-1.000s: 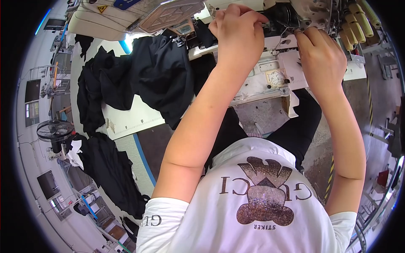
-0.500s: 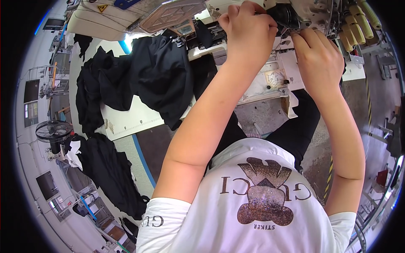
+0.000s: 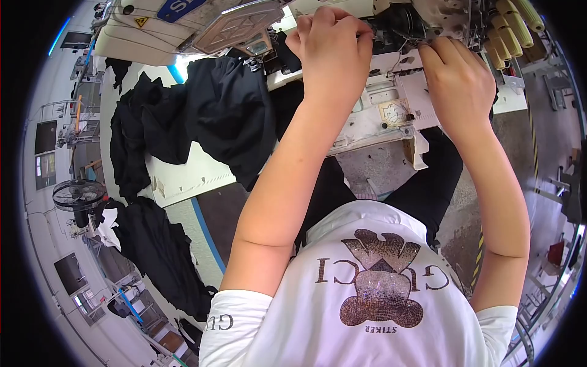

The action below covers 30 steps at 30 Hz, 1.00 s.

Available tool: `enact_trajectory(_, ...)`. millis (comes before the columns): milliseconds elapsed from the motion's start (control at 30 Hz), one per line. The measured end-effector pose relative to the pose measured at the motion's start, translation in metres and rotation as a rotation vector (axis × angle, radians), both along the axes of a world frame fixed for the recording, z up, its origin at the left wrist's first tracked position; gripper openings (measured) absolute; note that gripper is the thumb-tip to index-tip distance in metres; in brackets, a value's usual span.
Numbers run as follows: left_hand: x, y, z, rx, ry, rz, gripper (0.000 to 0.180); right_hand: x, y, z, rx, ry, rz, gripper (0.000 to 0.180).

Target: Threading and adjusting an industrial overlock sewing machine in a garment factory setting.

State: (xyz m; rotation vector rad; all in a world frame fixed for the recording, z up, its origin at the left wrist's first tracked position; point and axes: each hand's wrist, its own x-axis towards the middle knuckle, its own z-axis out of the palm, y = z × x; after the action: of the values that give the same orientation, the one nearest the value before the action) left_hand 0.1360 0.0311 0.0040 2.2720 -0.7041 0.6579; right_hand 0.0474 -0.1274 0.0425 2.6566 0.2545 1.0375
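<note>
My left hand (image 3: 335,55) is raised over the opened front of a sewing machine (image 3: 391,64). Its fingers are bent together in a pinch, and whatever lies between the tips is too small to make out. Lower and to the right, my right hand (image 3: 460,79) reaches into the machine's threading parts, fingertips pressed together beside a dark rounded part (image 3: 406,21). What those tips hold is hidden among the metal pieces. Black garments (image 3: 229,104) lie bunched on the white machine table (image 3: 192,174), left of my left forearm.
Cream thread cones or handles (image 3: 510,30) stand at the upper right. The machine's pale head (image 3: 140,37) overhangs the upper left. More black cloth (image 3: 162,251) hangs beside the table at the left, near a black fan (image 3: 78,194). My legs are under the machine's front edge.
My left hand has moved left, away from the dark rounded part and from my right hand. The right hand has barely shifted, staying at the threading parts. The view has tilted slightly.
</note>
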Motion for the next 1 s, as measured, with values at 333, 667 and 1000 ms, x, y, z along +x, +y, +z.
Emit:
enact_trajectory(333,0.003,-0.001,-0.009,0.003,-0.037,0.015,0.010,0.004,0.002,0.001,-0.057,-0.020,0.040,0.007)
enact_trajectory(667,0.004,0.000,-0.009,0.004,-0.038,-0.016,0.009,0.004,0.007,0.001,-0.051,-0.020,0.056,0.008)
enact_trajectory(1000,0.009,-0.011,-0.008,0.008,-0.015,-0.070,0.007,0.005,0.005,-0.002,-0.018,-0.033,0.063,0.009)
